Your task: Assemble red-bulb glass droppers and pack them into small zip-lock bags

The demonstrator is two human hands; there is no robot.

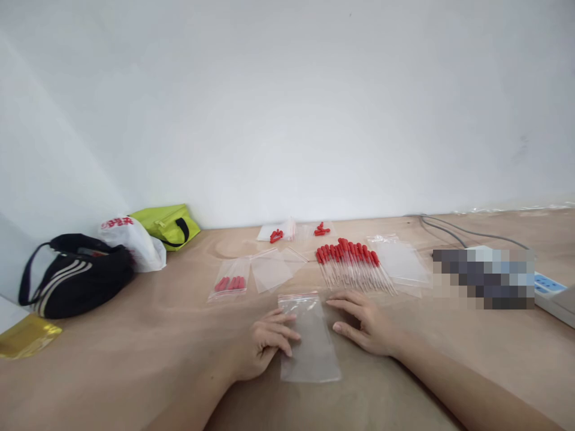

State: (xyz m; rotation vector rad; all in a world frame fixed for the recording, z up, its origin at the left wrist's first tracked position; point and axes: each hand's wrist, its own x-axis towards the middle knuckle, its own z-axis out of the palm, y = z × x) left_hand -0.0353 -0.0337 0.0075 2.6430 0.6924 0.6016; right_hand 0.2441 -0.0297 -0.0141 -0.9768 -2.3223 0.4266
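A clear zip bag (312,347) lies flat on the table in front of me, its red-lined top edge pointing away. My left hand (272,341) rests on the bag's left side with its fingers apart. Just off the bag's right edge is my right hand (362,323), palm down, fingers spread, holding nothing. Beyond it lies a fanned pile of clear droppers with red bulbs (348,254). To the left of the pile are flat clear sheets or bags (272,269) and a zip bag with several red bulbs (229,282) in it.
By the wall sit two small groups of red pieces (276,236) on clear bags. More clear bags (399,260) lie right of the droppers. A power strip (550,287) with grey cables is at right. A black bag (85,275), white plastic bag (137,242) and lime-green bag (166,224) stand left.
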